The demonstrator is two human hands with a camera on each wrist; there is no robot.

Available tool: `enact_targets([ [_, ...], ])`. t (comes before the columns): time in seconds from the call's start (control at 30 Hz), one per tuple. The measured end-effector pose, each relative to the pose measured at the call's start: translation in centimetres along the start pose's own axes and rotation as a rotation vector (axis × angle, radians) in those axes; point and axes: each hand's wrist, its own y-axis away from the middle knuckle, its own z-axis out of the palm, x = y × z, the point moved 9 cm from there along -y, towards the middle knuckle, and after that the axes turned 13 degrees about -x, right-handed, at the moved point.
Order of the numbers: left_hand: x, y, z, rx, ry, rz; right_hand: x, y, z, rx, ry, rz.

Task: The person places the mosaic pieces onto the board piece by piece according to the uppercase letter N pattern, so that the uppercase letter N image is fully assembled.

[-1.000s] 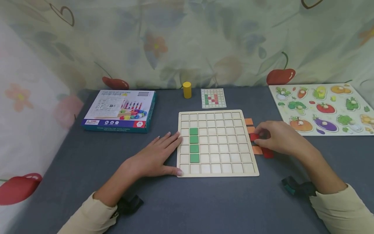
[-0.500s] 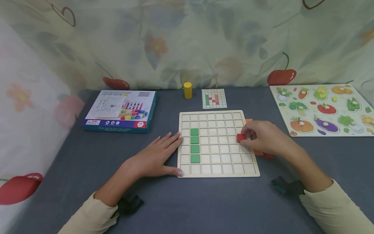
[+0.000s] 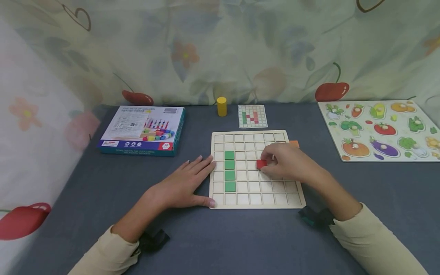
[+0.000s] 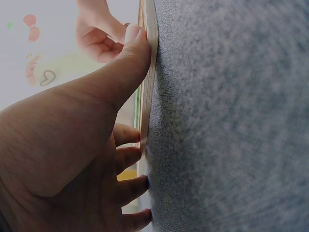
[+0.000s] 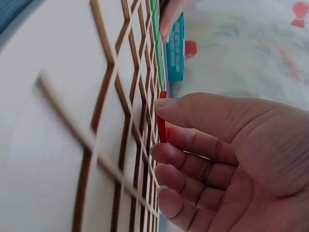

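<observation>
A pale wooden grid board (image 3: pixel 247 198) lies flat on the dark cloth, with a column of several green square tiles (image 3: pixel 230 165) set in its left part. My left hand (image 3: pixel 183 185) rests at the board's left edge, its fingers spread and its thumb on the near left corner. Over the board's middle, my right hand (image 3: pixel 288 162) pinches a red square tile (image 3: pixel 261 164) between thumb and forefinger. In the right wrist view the red tile (image 5: pixel 162 118) stands on edge to the camera, close to the grid. The right hand and forearm hide part of the board's right side.
Behind the board lies a small pattern card (image 3: pixel 252 116) with green and red squares; a yellow cylinder (image 3: pixel 221 107) stands beside it. A boxed toy set (image 3: pixel 142 131) is at the left. A vegetable puzzle board (image 3: pixel 381 130) lies at the right. An orange tile (image 3: pixel 294 144) shows by the grid's right edge.
My right hand has picked up the red tile from beside the board's right edge and carried it left over the grid's middle. The left hand stays in place.
</observation>
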Motion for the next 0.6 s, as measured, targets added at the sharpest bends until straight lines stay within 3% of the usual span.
enact_targets([
  [0.6,-0.1,-0.1,0.0,-0.004,-0.004,-0.009,-3.3,-3.4,1.6,-0.045,0.052,-0.041],
])
